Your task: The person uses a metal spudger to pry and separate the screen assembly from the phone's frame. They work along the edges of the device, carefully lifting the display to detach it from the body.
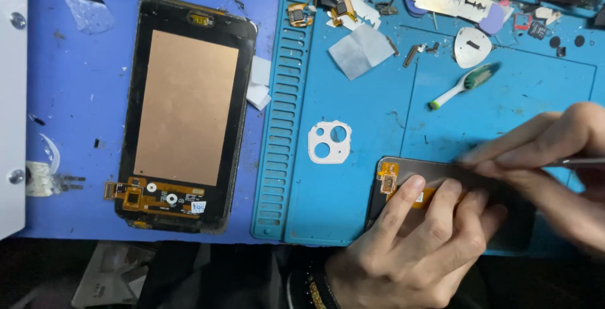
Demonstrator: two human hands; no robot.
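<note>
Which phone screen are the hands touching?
The smaller screen on the light blue mat, under both hands. The big copper-backed one lies untouched.

Both hands cover most of the phone screen panel (441, 173); the right hand (554, 157) blurs.

Both hands are bare, with no gloves and no rings showing on the fingers. The left hand (416, 246) has short, trimmed nails, and its wrist wears a dark band (310, 287) with small gold-coloured links or studs (a bracelet or a watch strap, too dim to tell). The right hand (554, 164) shows no sleeve or wristwear before the picture's edge cuts it off.
</note>
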